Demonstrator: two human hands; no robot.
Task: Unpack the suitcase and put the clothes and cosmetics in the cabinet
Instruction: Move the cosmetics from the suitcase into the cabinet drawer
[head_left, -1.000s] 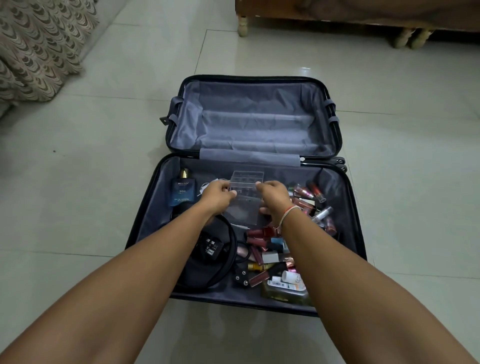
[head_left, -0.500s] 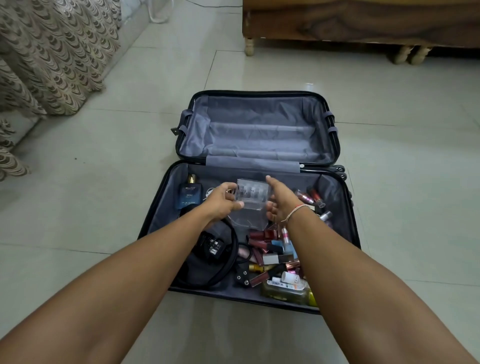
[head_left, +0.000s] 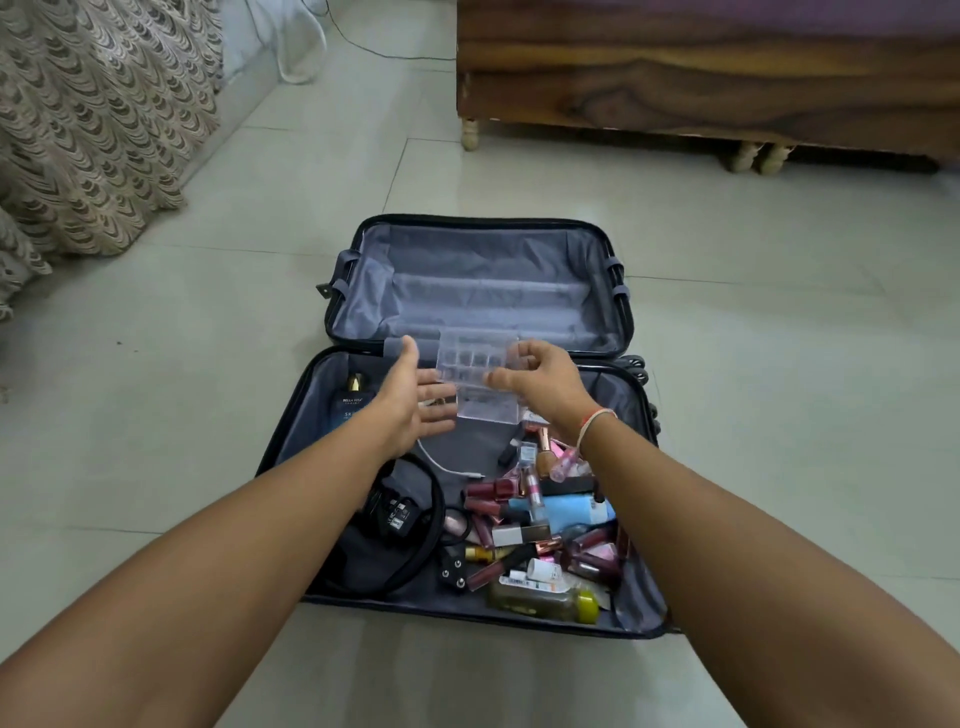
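From my remote seat, 2 bare forearms reach out over an open suitcase (head_left: 641, 621) lying flat on a tiled floor (head_left: 156, 415). Nearest me, the lower half holds a jumble of cosmetics (head_left: 540, 519): small tubes and bottles, a blue pack, and a yellow-capped bottle (head_left: 545, 597) at the near rim. Beside them lie a coiled black cable (head_left: 431, 525), a black plug (head_left: 451, 573) and a thin white cord (head_left: 441, 462). These small pieces look slick and, I judge, apt to roll or scatter; they seem best gathered a few at a time.

Above that clutter, my right hand (head_left: 540, 379) pinches a clear plastic organiser (head_left: 478, 376) by its right side, fingers curled on the wall, lifting it clear of the contents. My left hand (head_left: 410, 405) stands wide and flat, palm turned inward, fingers straight, touching or just beside the organiser's left side; I cannot tell which. The box appears rigid, light and smooth. I judge that it could slip from a 1-sided pinch and might crack if dropped, so holding both opposite walls looks safest.

Just behind the left hand stands a dark blue perfume bottle (head_left: 353, 405), likely glass and heavier. Beyond, the grey-lined lid half shows only lining. Farther off are a patterned curtain (head_left: 93, 130) and a wooden bed frame (head_left: 701, 88).
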